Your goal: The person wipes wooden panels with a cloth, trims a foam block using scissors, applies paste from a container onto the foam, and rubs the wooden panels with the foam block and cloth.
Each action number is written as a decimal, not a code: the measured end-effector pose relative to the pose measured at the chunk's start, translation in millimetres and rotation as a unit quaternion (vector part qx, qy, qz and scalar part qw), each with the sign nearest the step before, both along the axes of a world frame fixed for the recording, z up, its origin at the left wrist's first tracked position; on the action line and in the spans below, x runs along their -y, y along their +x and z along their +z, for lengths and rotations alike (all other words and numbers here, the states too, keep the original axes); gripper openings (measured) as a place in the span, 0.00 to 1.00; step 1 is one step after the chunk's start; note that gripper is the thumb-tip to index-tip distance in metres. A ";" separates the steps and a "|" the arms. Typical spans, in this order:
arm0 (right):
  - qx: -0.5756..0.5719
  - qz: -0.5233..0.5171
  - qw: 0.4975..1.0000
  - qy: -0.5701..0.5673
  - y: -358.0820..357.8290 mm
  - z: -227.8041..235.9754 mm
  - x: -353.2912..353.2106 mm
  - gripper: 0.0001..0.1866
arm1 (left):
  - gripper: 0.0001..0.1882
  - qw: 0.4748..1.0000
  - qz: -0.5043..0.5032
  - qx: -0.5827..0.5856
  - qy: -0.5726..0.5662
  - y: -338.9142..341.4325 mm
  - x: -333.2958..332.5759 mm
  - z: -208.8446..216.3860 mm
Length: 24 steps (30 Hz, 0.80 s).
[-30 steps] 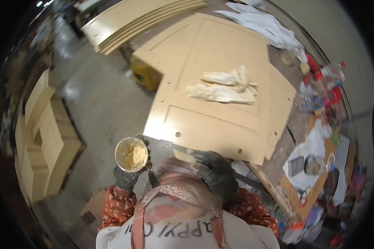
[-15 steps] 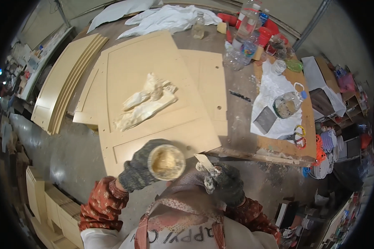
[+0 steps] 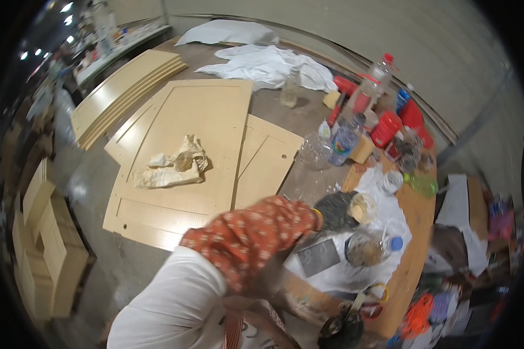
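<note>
My left hand [image 3: 335, 211], in a dark grey knit glove, reaches across to the right side of the table. It is closed on a small round tub of putty [image 3: 363, 207], held just above or on the white sheet [image 3: 384, 181]; I cannot tell which. Low in the picture, beside the table's front edge, my gloved right hand [image 3: 341, 330] is closed around a putty knife [image 3: 356, 305], blurred and partly hidden. Near the tub are a plastic bottle with a blue cap [image 3: 367, 249] and a grey square of sandpaper [image 3: 318, 258]. A crumpled cream cloth [image 3: 174, 165] rests on a pale yellow door panel [image 3: 157, 203].
Plastic bottles [image 3: 346, 139] and red containers [image 3: 385, 129] crowd the table's far right. Stacked panels [image 3: 122, 93] lie at the far left, white cloths [image 3: 268, 64] at the back. A yellow tape roll [image 3: 381, 292] sits near the right front edge. More panels [image 3: 58, 250] stand on the floor.
My left hand has carried the tub from in front of me to the white sheet on the right. The right hand has dropped lower, and the view has turned rightward.
</note>
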State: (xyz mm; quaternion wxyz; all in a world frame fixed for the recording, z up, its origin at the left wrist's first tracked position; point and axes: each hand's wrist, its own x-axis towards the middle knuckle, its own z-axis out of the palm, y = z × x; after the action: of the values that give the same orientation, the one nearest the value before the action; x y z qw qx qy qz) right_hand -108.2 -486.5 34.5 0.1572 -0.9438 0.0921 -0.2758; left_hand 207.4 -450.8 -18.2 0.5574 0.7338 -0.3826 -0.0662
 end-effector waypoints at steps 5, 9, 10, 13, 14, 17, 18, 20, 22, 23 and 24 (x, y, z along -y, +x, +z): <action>-0.047 0.076 0.996 -0.007 1.8 -23.9 38.3 0.16 | 0.29 0.978 0.018 0.031 0.207 15.6 23.4 -29.4; -0.006 0.124 0.991 0.052 34.0 -2.3 35.0 0.15 | 0.39 0.975 -0.005 0.078 0.207 20.3 -26.5 -22.5; 0.007 0.155 0.988 0.017 39.9 2.3 36.5 0.14 | 0.39 0.958 -0.034 0.041 0.280 25.2 -49.7 -8.4; 0.020 0.192 0.979 -0.057 60.5 -20.2 50.1 0.16 | 0.22 0.924 0.053 0.037 0.377 13.6 -148.4 32.4; 0.023 0.180 0.978 -0.104 62.4 -20.0 46.2 0.18 | 0.19 0.961 0.074 0.099 0.246 13.5 -201.3 14.4; 0.063 0.244 0.968 -0.014 84.9 -10.9 25.9 0.19 | 0.17 0.950 0.230 0.090 0.191 -36.2 -314.6 38.0; 0.063 0.264 0.962 0.012 94.5 -12.6 21.0 0.20 | 0.18 0.937 0.239 0.167 0.194 -53.9 -349.3 39.7; 0.072 0.345 0.933 0.068 116.2 -19.9 -1.5 0.22 | 0.26 0.916 0.264 0.047 0.300 -113.8 -390.1 58.2; 0.023 0.350 0.934 0.071 124.8 -6.2 -32.8 0.16 | 0.37 0.915 0.215 0.094 0.328 -141.5 -401.1 55.1; 0.017 0.348 0.934 0.074 126.7 -10.9 -47.6 0.16 | 0.41 0.903 0.209 0.090 0.365 -153.5 -400.1 50.3; -0.045 0.369 0.911 0.177 126.9 -17.5 -61.3 0.12 | 0.45 0.890 0.200 0.088 0.400 -160.4 -394.4 45.6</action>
State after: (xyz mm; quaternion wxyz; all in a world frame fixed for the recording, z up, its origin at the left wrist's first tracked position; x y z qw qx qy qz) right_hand 18.7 -425.2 17.0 0.4077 -0.8787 -0.2086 -0.1348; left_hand 47.0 -56.4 27.3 0.1819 0.9586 -0.2162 -0.0359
